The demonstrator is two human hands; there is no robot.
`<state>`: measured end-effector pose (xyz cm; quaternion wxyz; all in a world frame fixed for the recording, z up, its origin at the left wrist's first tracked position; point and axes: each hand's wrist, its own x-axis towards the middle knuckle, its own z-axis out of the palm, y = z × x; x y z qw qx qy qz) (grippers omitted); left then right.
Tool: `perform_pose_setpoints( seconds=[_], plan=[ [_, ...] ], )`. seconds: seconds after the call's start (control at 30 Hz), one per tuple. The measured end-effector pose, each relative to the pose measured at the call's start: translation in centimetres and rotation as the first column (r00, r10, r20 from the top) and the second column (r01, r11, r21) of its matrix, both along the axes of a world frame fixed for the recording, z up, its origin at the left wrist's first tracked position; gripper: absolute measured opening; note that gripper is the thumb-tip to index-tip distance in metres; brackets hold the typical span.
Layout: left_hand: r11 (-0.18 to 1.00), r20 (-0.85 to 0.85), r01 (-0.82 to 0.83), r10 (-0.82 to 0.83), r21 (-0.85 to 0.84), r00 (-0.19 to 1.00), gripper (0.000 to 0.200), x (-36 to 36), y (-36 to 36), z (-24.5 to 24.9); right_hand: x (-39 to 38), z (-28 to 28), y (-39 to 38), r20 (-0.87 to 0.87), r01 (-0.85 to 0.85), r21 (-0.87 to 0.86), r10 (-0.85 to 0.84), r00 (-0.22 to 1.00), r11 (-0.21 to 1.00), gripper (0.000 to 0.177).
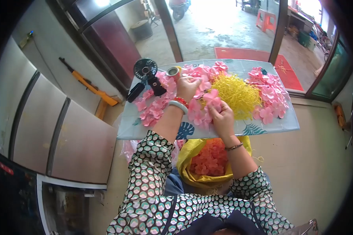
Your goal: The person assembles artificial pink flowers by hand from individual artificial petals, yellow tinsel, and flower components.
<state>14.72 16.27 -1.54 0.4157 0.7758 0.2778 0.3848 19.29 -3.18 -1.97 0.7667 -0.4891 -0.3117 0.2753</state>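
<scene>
My left hand (pixel 187 87), with a red bracelet and a pale bangle at the wrist, is closed with its fingertips among the pink blossoms. What it pinches is too small to make out. My right hand (pixel 223 117) grips a pink artificial flower (pixel 211 97) between thumb and fingers. To the right of the hands lies a heap of yellow thin strands (pixel 237 96). Loose pink flower heads (pixel 271 96) cover the right side of the table, and more pink flowers (pixel 155 111) lie left of my left wrist. A roll of tape (pixel 172 72) stands just behind my left hand.
A black handheld fan (pixel 146 70) stands at the table's (pixel 223 133) left back. On my lap, below the front edge, a yellow bag (pixel 186 156) holds coral-pink flowers (pixel 208 158). Grey cabinets (pixel 82 145) flank the left; glass doors stand behind.
</scene>
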Motion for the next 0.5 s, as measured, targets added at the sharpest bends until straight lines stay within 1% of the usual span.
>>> perform_pose_setpoints(
  seconds=[0.03,0.07,0.13,0.17,0.23,0.33,0.37,0.47,0.5],
  plan=[
    [0.999,0.151,-0.049,0.048,0.005,0.987,0.032,0.7,0.3,-0.7,0.4,-0.3,-0.1,0.012,-0.044,-0.053,0.045,0.999,0.998,0.013],
    [0.996,0.146,-0.084,0.081,0.018,0.986,0.035,0.9,1.0,-1.2,0.6,-0.5,-0.1,0.021,-0.041,-0.063,0.042,0.999,0.997,0.013],
    [0.994,0.023,-0.107,0.107,-0.024,0.994,0.036,0.3,0.6,-0.2,0.6,-0.7,0.0,0.034,-0.046,-0.086,0.049,0.998,0.995,0.013],
    [0.99,-0.054,-0.078,0.072,-0.119,0.996,0.033,0.0,0.3,0.7,0.4,-1.0,0.4,0.02,-0.009,-0.028,0.01,1.0,1.0,0.014],
    [0.95,-0.197,-0.045,-0.018,-0.31,0.98,0.029,-0.6,-0.2,2.1,0.3,-0.4,0.0,0.017,0.005,-0.063,-0.003,1.0,0.998,0.015],
    [0.93,-0.16,0.009,-0.073,-0.367,0.984,0.029,-0.9,0.7,1.5,0.5,-0.6,-0.3,-0.005,0.004,-0.083,-0.004,1.0,0.997,0.017],
    [0.939,-0.159,-0.044,-0.012,-0.341,0.987,0.028,-0.9,0.9,1.1,0.5,-0.7,-0.3,-0.014,-0.001,-0.084,0.0,1.0,0.996,0.019],
    [0.957,-0.159,-0.063,0.018,-0.283,0.987,0.029,-1.1,0.3,1.5,0.8,-1.1,-0.3,0.1,0.013,-0.128,0.0,0.995,0.992,0.021],
    [0.985,-0.216,-0.065,0.03,-0.16,0.976,0.03,-1.2,0.3,1.6,0.7,-0.9,-0.3,0.096,0.03,-0.123,-0.018,0.995,0.992,0.022]
  ],
)
